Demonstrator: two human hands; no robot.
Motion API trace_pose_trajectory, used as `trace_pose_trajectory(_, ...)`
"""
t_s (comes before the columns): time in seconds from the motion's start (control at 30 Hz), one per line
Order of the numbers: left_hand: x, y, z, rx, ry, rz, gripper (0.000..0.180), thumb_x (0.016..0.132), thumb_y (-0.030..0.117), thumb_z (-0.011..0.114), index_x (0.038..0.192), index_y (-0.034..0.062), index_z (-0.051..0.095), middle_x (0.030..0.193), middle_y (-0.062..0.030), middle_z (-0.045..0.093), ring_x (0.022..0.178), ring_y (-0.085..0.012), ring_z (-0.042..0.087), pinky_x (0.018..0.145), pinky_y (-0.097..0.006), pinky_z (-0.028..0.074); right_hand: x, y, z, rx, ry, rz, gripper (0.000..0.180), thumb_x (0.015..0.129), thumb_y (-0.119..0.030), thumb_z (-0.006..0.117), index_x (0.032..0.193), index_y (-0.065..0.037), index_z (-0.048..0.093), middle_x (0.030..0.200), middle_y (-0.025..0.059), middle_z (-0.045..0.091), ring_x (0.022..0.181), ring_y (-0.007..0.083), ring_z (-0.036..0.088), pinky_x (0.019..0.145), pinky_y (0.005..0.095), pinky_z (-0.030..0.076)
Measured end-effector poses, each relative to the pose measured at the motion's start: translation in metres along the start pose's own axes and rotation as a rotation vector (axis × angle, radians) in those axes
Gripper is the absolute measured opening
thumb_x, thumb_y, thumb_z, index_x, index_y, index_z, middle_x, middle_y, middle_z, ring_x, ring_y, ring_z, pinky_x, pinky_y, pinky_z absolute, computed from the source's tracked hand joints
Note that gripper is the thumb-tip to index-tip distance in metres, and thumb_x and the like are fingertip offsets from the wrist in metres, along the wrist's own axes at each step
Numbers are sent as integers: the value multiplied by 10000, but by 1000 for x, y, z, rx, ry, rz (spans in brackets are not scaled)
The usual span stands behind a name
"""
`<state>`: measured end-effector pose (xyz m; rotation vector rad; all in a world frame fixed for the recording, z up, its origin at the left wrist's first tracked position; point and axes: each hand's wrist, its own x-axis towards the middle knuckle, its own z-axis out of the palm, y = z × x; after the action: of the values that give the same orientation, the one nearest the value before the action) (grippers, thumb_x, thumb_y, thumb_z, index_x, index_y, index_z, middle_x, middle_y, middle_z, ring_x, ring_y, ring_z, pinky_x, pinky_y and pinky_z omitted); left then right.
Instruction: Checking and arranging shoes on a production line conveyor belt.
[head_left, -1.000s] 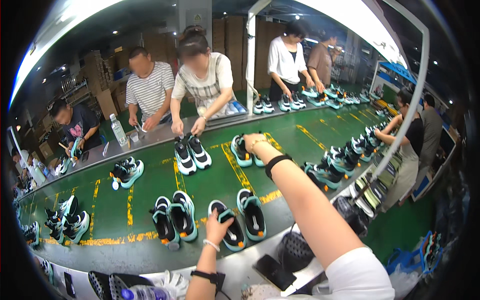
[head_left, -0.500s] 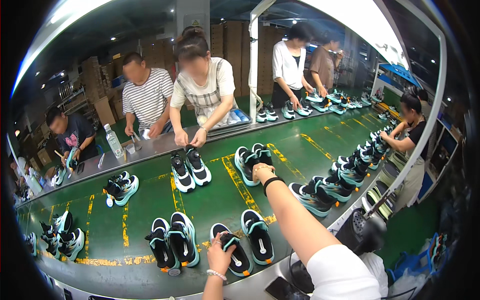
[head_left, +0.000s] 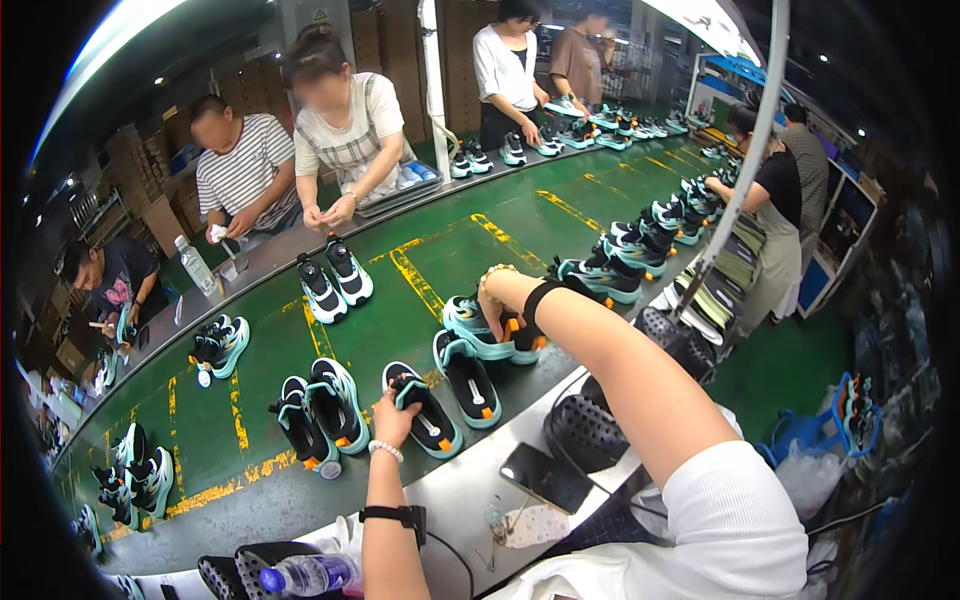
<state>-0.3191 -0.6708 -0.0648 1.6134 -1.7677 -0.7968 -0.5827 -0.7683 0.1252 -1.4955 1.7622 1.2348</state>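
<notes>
My left hand [head_left: 392, 418] grips the collar of a black, white and mint sneaker [head_left: 437, 432] that rests on the green belt [head_left: 235, 470], toe pointing away. Its matching sneaker [head_left: 470, 388] stands just to the right, untouched. My right hand [head_left: 496, 298] is closed on a mint-soled sneaker [head_left: 468, 326] right beyond it, fingers at the heel by the orange tab. A second sneaker [head_left: 527, 343] of that pair sits against the hand, partly hidden by my wrist. Whether the fingers hold both shoes, I cannot tell.
More sneaker pairs [head_left: 338, 405] stand on the belt to the left, and a row of sneakers [head_left: 610, 275] lines its right edge. On the near ledge lie a phone [head_left: 545, 478] and a purple-capped bottle [head_left: 310, 575]. Several co-workers stand around the belt.
My right hand has drawn its sneakers nearer, beside the pair at my left hand, and their heels now face me. My left hand stays on its sneaker. The view has shifted right.
</notes>
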Motion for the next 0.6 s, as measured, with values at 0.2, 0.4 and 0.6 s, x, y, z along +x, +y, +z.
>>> trace_pose_trajectory(0.2,-17,4,-23,-57,293,177,655,689,53,684,1297,-8,450,1185,-225,555,1125,-367,533,998,-395,407,-111,-32,1,-146,411,-185,583,744,-475,745,1227,-176,612,1233,40,617,1051,191,620,854,389,513)
trace_pose_trajectory(0.4,-62,128,32,176,211,542,280,808,236,627,978,16,592,818,-156,637,829,-332,590,889,-428,413,-174,-6,-54,553,582,-886,501,837,-429,617,1188,-74,573,1056,192,635,855,326,670,711,426,587)
trace_pose_trajectory(0.6,-65,80,56,618,80,537,380,789,358,677,978,42,584,734,-132,653,801,-287,639,1030,-426,348,-305,-24,-18,890,925,-1492,342,907,-275,590,1107,1,605,853,157,687,658,185,673,592,296,581)
